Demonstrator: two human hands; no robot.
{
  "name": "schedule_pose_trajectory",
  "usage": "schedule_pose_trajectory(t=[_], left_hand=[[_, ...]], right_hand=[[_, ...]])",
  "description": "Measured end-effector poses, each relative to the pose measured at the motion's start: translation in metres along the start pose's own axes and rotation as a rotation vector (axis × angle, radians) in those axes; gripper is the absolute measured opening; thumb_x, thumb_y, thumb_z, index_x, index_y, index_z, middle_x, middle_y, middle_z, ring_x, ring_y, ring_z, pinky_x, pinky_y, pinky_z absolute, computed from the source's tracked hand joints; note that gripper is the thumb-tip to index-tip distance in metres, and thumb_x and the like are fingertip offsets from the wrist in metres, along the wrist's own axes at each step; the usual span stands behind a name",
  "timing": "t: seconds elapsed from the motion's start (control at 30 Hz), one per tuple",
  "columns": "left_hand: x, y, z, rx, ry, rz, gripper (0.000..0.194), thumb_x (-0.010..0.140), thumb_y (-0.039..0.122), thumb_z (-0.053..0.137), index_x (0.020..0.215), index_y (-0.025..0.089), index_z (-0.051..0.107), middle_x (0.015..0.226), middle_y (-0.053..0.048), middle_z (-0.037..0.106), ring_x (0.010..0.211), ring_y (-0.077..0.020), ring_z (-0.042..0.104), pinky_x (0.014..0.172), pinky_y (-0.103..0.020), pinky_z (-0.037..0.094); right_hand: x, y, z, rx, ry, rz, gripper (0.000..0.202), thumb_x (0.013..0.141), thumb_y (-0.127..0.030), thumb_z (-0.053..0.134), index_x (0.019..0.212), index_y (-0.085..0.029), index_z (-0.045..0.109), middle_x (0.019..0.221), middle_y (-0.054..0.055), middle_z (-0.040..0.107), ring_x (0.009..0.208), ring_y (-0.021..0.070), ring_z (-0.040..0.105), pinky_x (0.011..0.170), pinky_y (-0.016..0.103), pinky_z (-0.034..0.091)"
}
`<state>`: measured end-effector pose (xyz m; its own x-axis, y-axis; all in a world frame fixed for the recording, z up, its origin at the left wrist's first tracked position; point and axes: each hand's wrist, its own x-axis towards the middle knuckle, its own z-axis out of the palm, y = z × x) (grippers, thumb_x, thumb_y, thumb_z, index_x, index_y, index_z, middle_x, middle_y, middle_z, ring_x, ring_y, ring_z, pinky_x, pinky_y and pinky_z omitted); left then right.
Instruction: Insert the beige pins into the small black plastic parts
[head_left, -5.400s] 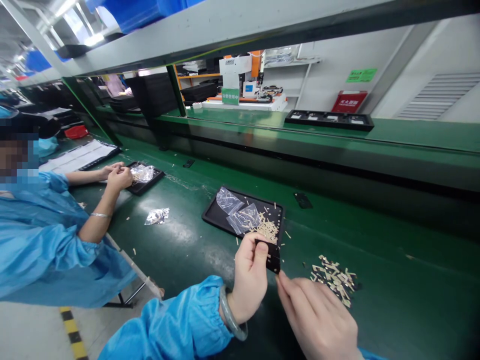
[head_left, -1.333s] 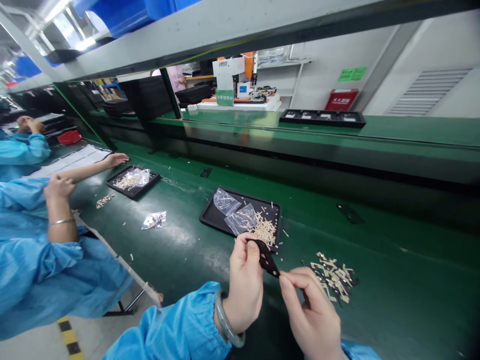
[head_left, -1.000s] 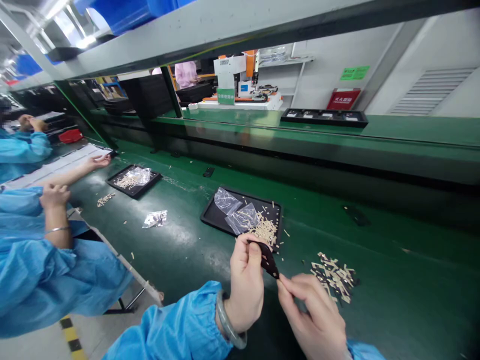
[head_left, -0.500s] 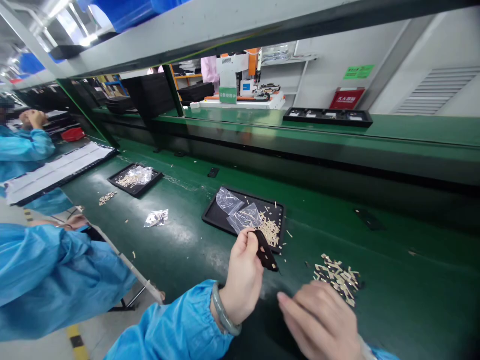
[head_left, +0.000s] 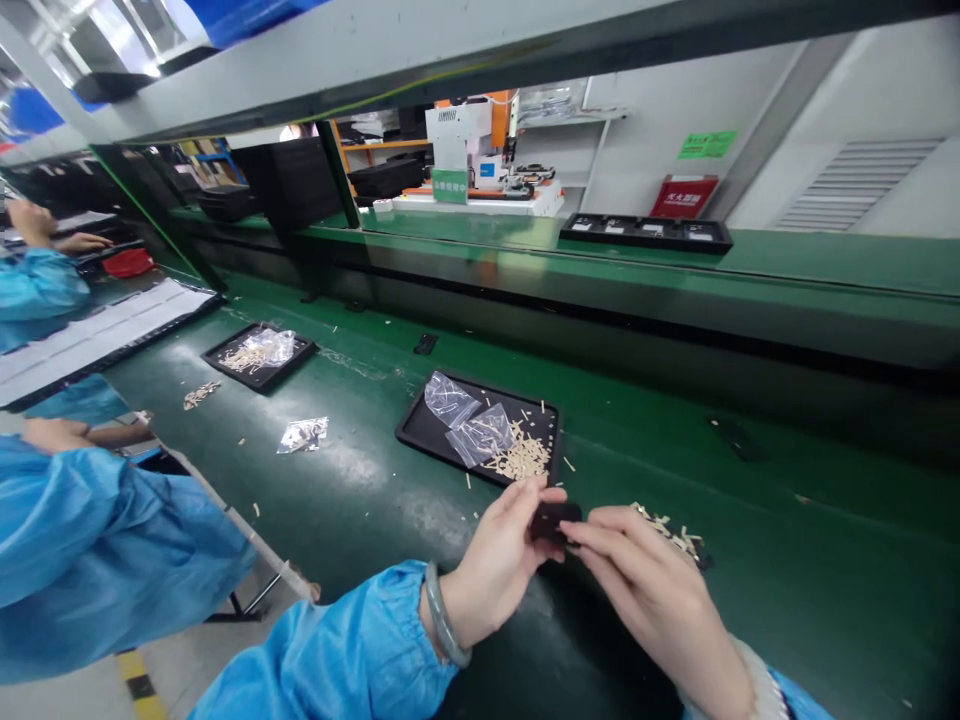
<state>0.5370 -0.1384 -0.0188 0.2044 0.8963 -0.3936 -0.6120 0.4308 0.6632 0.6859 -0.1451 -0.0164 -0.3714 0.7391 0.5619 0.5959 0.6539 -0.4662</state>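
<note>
A small black flat part (head_left: 553, 520) is held in my left hand (head_left: 491, 565), its thumb and fingers closed around the left side. At the part's right edge, the pinched fingertips of my right hand (head_left: 660, 595) touch it; whether a small piece sits between them I cannot tell. Just beyond the hands lies a black tray (head_left: 420, 437) with clear plastic bags (head_left: 484, 432) and a heap of small beige strips (head_left: 523, 458). A loose pile of beige and dark strips (head_left: 679, 538) is partly hidden behind my right hand.
Further left are a second black tray (head_left: 281, 378) with strips and a bag, a clear bag (head_left: 304, 434), and a small strip pile (head_left: 201, 395). Dark flat parts lie at the back (head_left: 425, 344) and right (head_left: 735, 438). A co-worker's blue sleeve (head_left: 112, 540) is close at left.
My right hand has moved up and left to the black part, its fingertips now touching it. My left hand has turned the part and shifted slightly right. The view has shifted slightly.
</note>
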Motion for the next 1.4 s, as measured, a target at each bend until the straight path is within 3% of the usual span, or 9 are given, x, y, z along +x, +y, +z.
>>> schedule_pose_trajectory(t=[0.1,0.2,0.37,0.53,0.83,1.03,1.4], left_hand=[[-0.003,0.001,-0.002,0.262,-0.104,0.155,0.043,0.078,0.045,0.059,0.111,0.018,0.056,0.099,-0.007,0.056,0.068,-0.0110,0.050,0.055,-0.022,0.037],[-0.004,0.004,-0.003,0.549,-0.150,0.322,0.028,0.076,0.034,0.064,0.097,0.015,0.062,0.078,-0.003,0.057,0.066,-0.0107,0.048,0.060,-0.022,0.037],[0.001,0.005,-0.004,0.614,-0.098,0.359,0.018,0.079,0.032,0.059,0.080,0.014,0.062,0.074,-0.003,0.059,0.069,-0.0140,0.052,0.064,-0.024,0.040],[0.001,0.009,-0.005,0.648,-0.132,0.372,0.015,0.079,0.029,0.058,0.076,0.015,0.062,0.070,-0.001,0.056,0.066,-0.0129,0.049,0.063,-0.022,0.039],[0.006,0.027,-0.011,0.849,-0.314,0.383,0.011,0.080,0.021,0.054,0.080,0.016,0.064,0.071,-0.002,0.058,0.068,-0.0134,0.051,0.066,-0.023,0.040],[0.002,0.037,-0.009,0.977,-0.365,0.452,0.015,0.079,0.015,0.052,0.079,0.018,0.066,0.076,-0.003,0.062,0.072,-0.0151,0.055,0.068,-0.024,0.041],[0.000,0.039,-0.010,1.076,-0.385,0.559,0.017,0.081,0.015,0.050,0.082,0.019,0.067,0.077,-0.004,0.063,0.071,-0.0160,0.055,0.068,-0.025,0.041]], right_hand=[[0.002,0.000,-0.001,0.132,0.080,0.198,0.012,0.084,-0.024,0.055,0.087,-0.022,0.065,0.079,0.004,0.062,0.069,0.0157,0.061,0.058,0.025,0.050],[0.006,-0.002,-0.003,0.293,0.065,0.355,0.015,0.082,-0.032,0.057,0.076,-0.021,0.066,0.070,0.002,0.062,0.058,0.0143,0.059,0.052,0.024,0.050],[0.006,-0.008,-0.004,0.526,0.010,0.586,0.021,0.079,-0.038,0.059,0.087,-0.019,0.065,0.058,-0.001,0.058,0.048,0.0130,0.056,0.046,0.023,0.049],[0.004,-0.008,-0.003,0.667,-0.026,0.638,0.019,0.078,-0.037,0.061,0.073,-0.019,0.063,0.057,-0.001,0.056,0.052,0.0133,0.054,0.052,0.026,0.046],[0.008,-0.010,-0.005,0.956,-0.116,0.819,0.025,0.069,-0.037,0.069,0.060,-0.017,0.058,0.057,-0.003,0.053,0.048,0.0108,0.049,0.054,0.028,0.041],[0.007,-0.010,-0.007,0.947,-0.202,0.838,0.030,0.068,-0.044,0.068,0.058,-0.018,0.056,0.053,-0.003,0.052,0.050,0.0127,0.048,0.057,0.029,0.039],[0.006,-0.011,-0.006,0.904,-0.202,0.818,0.027,0.071,-0.041,0.066,0.057,-0.019,0.059,0.049,-0.002,0.056,0.052,0.0141,0.050,0.057,0.028,0.040]])
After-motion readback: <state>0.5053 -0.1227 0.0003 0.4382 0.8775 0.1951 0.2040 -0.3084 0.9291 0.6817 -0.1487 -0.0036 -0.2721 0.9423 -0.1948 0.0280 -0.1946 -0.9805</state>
